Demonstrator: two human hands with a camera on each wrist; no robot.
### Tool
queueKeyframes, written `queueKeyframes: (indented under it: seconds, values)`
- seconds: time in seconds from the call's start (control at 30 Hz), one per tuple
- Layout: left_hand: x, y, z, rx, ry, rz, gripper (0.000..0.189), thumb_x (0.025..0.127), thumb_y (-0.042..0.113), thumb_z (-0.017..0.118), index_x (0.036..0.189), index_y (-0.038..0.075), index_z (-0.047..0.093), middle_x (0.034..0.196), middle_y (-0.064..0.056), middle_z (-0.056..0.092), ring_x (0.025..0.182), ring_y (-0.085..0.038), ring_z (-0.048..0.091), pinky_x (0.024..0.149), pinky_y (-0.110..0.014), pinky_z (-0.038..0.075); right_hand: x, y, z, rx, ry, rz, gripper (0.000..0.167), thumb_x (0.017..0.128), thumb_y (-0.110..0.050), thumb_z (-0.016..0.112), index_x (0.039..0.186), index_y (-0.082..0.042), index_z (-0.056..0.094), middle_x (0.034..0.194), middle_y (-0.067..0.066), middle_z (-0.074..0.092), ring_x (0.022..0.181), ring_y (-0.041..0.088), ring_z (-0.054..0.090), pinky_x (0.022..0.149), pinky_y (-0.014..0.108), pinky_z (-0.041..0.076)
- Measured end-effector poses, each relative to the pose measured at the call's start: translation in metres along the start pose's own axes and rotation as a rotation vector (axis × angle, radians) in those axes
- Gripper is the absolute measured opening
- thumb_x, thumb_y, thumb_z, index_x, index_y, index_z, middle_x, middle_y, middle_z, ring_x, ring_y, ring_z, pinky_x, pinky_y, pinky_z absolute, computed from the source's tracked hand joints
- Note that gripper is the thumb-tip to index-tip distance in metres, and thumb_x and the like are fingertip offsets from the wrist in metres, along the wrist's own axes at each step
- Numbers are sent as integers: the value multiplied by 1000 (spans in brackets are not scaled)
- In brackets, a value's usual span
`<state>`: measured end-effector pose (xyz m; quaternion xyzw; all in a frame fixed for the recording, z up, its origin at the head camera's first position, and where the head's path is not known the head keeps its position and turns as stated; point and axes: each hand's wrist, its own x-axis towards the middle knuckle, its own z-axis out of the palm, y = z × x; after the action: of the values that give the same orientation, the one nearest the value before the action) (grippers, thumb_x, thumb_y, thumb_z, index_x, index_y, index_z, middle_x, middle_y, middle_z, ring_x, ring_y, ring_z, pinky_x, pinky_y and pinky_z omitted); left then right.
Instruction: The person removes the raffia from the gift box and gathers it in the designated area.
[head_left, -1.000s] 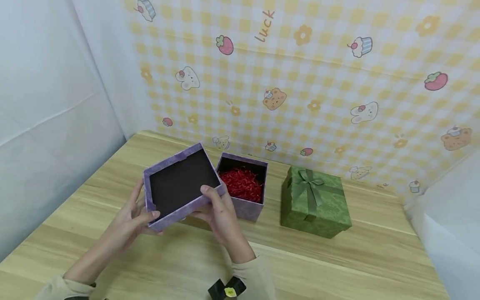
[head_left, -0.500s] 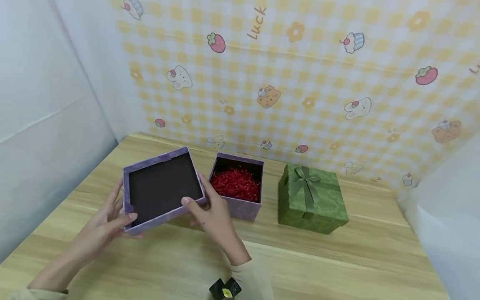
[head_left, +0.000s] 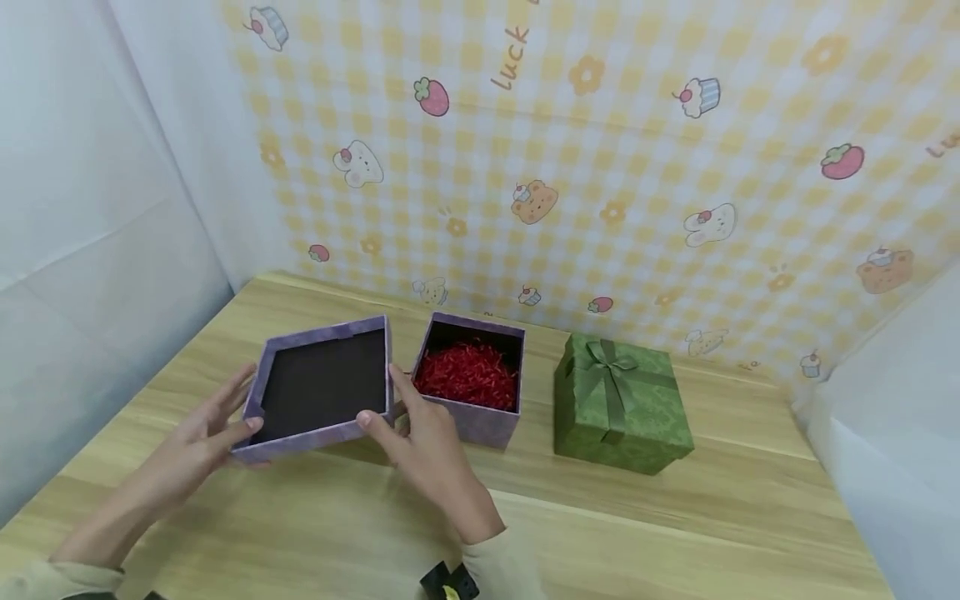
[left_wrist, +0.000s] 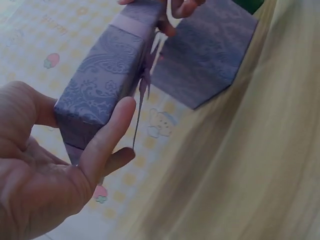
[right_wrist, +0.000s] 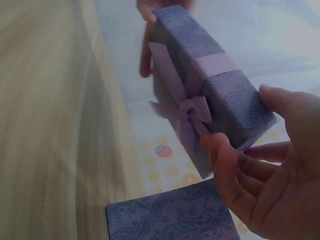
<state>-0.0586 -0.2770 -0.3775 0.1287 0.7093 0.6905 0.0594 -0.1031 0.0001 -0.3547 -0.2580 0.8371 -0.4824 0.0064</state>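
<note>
Both hands hold a purple patterned box lid (head_left: 322, 385), black inside facing up. My left hand (head_left: 197, 443) grips its left front corner, thumb over the rim. At the right front corner my right hand (head_left: 426, 443) pinches the lid, its thumb also on the rim. A lilac ribbon bow (right_wrist: 195, 111) shows on the lid's underside in the right wrist view. Just right of the lid stands the matching purple box (head_left: 480, 423), uncovered, with red shredded paper (head_left: 468, 375) inside. In the left wrist view the box (left_wrist: 205, 55) is behind the lid.
A green gift box (head_left: 622, 408) with a ribbon bow on its closed lid stands right of the purple box. The wooden table (head_left: 600, 542) meets a yellow checked cloth (head_left: 600, 167) at the back, with white sheets at both sides.
Both hands have carried the lid left and lower over the table, turning it flatter. A gap now shows between it and the purple box. The boxes stay put while the head view shifts slightly.
</note>
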Motion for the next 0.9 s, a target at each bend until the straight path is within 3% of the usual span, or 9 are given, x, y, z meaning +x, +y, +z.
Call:
queueKeyframes:
  seconds: [0.1,0.17,0.37,0.47,0.63,0.77,0.9]
  values:
    - [-1,-12,2,-37,35,-8,71,97,-2,40,149,7,-8,147,-27,-17,114,12,41,71,-45,52,-1,2,1,-6,-23,-18,65,92,-50,50,145,-16,34,69,-7,54,55,2,48,51,19,43]
    - [-2,-19,2,-35,69,7,68,98,-2,40,149,5,-5,148,-26,-15,111,6,48,70,-43,52,-1,3,2,-13,-47,-30,64,94,-50,47,146,-16,32,66,-6,52,52,2,45,50,19,42]
    - [1,-28,0,140,226,55,54,101,5,35,149,2,10,151,-22,7,82,-12,65,64,-35,53,-11,-6,-12,-23,-122,-82,57,97,-43,44,146,-16,32,96,-4,63,57,-4,50,58,16,45]
    - [4,-28,-4,287,277,58,53,101,5,34,148,0,12,148,-29,13,79,-8,64,61,-30,53,-25,-20,-34,84,-248,-87,53,97,-38,46,145,-19,34,102,-4,63,59,-3,54,53,18,48]
    - [18,-27,-11,583,367,92,55,99,9,40,148,2,16,141,-34,27,95,15,48,74,-7,42,-58,-25,-84,234,-428,-57,45,98,-29,48,142,-22,39,107,-3,62,72,2,60,55,24,52]
    - [32,-31,-15,677,397,119,56,97,9,43,148,2,20,137,-33,34,106,18,36,78,1,29,-88,-9,-128,221,-430,49,42,98,-25,50,139,-24,41,109,0,61,80,8,62,60,29,53]
    - [45,-33,-19,688,394,106,54,96,8,42,146,-1,23,136,-33,37,111,1,47,75,0,32,-117,2,-163,108,-349,137,44,97,-23,52,139,-23,42,107,0,61,81,10,60,59,30,53]
